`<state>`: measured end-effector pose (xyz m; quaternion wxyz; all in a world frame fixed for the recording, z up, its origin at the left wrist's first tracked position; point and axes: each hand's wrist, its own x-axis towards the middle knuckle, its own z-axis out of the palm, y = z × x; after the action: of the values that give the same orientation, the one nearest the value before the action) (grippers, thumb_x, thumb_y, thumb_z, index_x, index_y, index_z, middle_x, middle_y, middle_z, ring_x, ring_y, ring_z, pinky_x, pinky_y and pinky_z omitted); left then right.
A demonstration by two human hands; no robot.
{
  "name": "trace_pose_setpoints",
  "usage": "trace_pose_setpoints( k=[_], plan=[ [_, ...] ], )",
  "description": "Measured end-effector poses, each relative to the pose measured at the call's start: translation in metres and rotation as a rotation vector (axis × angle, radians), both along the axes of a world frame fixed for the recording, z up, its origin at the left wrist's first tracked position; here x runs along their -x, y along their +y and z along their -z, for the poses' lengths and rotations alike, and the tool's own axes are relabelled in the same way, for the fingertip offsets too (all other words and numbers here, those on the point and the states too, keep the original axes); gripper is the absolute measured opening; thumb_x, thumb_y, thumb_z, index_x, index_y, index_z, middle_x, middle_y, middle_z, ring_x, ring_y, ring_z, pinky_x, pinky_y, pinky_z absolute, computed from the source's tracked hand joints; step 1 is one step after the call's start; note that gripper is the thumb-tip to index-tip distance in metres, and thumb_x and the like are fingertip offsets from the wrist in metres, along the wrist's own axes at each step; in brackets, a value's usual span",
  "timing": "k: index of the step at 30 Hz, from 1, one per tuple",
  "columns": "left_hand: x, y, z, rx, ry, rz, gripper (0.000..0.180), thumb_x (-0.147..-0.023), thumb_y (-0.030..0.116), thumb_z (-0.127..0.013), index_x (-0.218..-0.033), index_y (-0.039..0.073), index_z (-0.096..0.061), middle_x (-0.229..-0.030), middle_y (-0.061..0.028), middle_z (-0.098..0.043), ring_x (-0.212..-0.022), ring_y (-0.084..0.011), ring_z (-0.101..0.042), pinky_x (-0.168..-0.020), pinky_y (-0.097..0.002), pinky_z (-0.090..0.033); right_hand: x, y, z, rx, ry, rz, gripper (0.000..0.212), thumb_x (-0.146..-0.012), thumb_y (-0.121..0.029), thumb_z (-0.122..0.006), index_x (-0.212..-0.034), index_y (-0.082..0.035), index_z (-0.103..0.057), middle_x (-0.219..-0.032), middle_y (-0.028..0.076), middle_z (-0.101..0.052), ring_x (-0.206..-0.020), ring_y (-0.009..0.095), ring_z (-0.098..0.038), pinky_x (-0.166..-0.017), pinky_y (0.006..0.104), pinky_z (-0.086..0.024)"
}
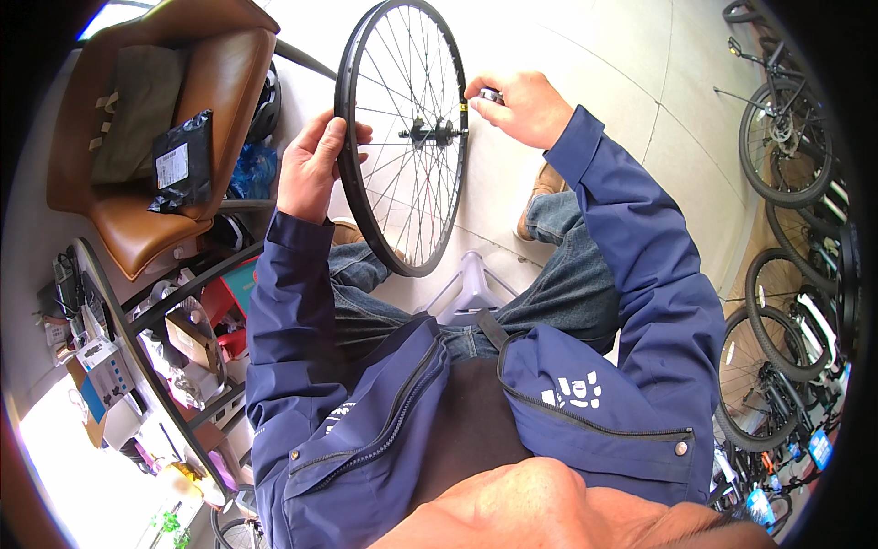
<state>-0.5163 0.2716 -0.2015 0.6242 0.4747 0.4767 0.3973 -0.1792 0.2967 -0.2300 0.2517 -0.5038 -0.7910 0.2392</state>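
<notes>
A bare black bicycle wheel (348, 82) stands upright in front of me, between my knees, with thin dark spokes and a black hub (433, 134). No tyre shows on its rim. My left hand (315, 165) is closed on the rim's left side, thumb on the near face and fingertips reaching through to the spokes. At the rim's right side, my right hand (526, 105) pinches a small round metal tool (491, 95), silver with dark parts. The tool sits close to a yellow mark on the rim; whether it touches a spoke I cannot tell.
A pale stand foot (471, 288) shows below the wheel. To the left are a brown leather chair (233, 101) holding a black plastic package (181, 165), and a cluttered shelf (197, 339). Several bicycles (786, 137) line the right side. Pale floor (613, 55) lies ahead.
</notes>
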Motion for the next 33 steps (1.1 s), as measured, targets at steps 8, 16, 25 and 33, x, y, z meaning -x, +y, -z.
trace_pose_setpoints(
  k=[8,16,25,33],
  plan=[
    [-0.0003,-0.0002,-0.0002,0.006,0.005,-0.003,0.034,-0.114,0.027,-0.059,-0.137,0.004,-0.066,-0.113,-0.0092,-0.077,-0.106,-0.0176,-0.075,-0.089,-0.033,-0.063,0.0005,-0.0005,-0.0004,0.016,-0.01,0.001,0.021,-0.099,-0.024,-0.07,-0.114,-0.011,-0.077,-0.075,0.01,-0.073,-0.069,0.023,-0.073,-0.069,0.0361,-0.058],
    [0.0,0.0008,0.0008,0.01,-0.007,-0.004,0.034,-0.114,0.027,-0.059,-0.136,0.002,-0.066,-0.113,-0.0097,-0.077,-0.106,-0.0179,-0.075,-0.089,-0.0334,-0.063,0.0012,-0.0004,0.0008,0.007,-0.009,0.003,0.021,-0.099,-0.025,-0.07,-0.114,-0.011,-0.077,-0.075,0.01,-0.073,-0.069,0.024,-0.073,-0.069,0.036,-0.057],
    [0.001,0.001,0.0012,0.001,0.038,0.026,0.04,-0.115,0.029,-0.056,-0.146,0.005,-0.061,-0.118,-0.0089,-0.076,-0.11,-0.0183,-0.074,-0.092,-0.0339,-0.062,0.0018,-0.0002,0.0019,0.003,-0.002,0.0,0.021,-0.099,-0.024,-0.071,-0.113,-0.011,-0.077,-0.074,0.01,-0.073,-0.068,0.023,-0.072,-0.068,0.0358,-0.057],
    [-0.0022,0.001,0.0,0.011,-0.014,-0.008,0.035,-0.113,0.025,-0.06,-0.138,0.0,-0.065,-0.114,-0.0117,-0.077,-0.106,-0.0199,-0.075,-0.09,-0.0349,-0.064,0.0028,0.0007,0.0012,-0.008,-0.007,-0.002,0.02,-0.099,-0.024,-0.071,-0.113,-0.011,-0.077,-0.074,0.01,-0.073,-0.068,0.022,-0.072,-0.067,0.0356,-0.057]
  ],
)
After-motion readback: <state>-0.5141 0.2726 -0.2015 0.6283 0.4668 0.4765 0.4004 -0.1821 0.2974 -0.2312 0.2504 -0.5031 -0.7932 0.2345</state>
